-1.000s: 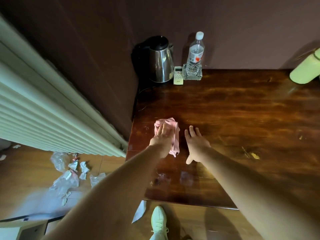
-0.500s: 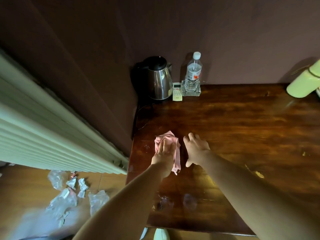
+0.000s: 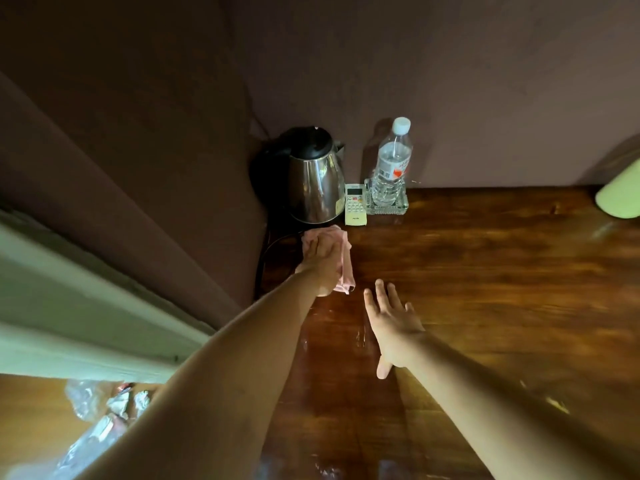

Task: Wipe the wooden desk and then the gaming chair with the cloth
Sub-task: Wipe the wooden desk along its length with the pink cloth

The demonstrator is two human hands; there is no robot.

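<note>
A pink cloth (image 3: 343, 251) lies on the dark wooden desk (image 3: 485, 289) near its far left corner. My left hand (image 3: 320, 265) presses down on the cloth with straight fingers, just in front of the kettle. My right hand (image 3: 391, 323) lies flat on the desk, fingers spread, nearer to me and right of the cloth. Wet streaks shine on the wood around my right hand. The gaming chair is not in view.
A steel kettle (image 3: 311, 181), a white remote (image 3: 356, 204) and a water bottle (image 3: 393, 164) in a glass tray stand at the back left corner. A pale green object (image 3: 620, 195) sits at the right edge. Crumpled plastic litter (image 3: 104, 410) lies on the floor left.
My left hand has pushed the cloth away from me toward the kettle. My right hand stayed flat on the desk and now lies behind the cloth. The camera moved forward.
</note>
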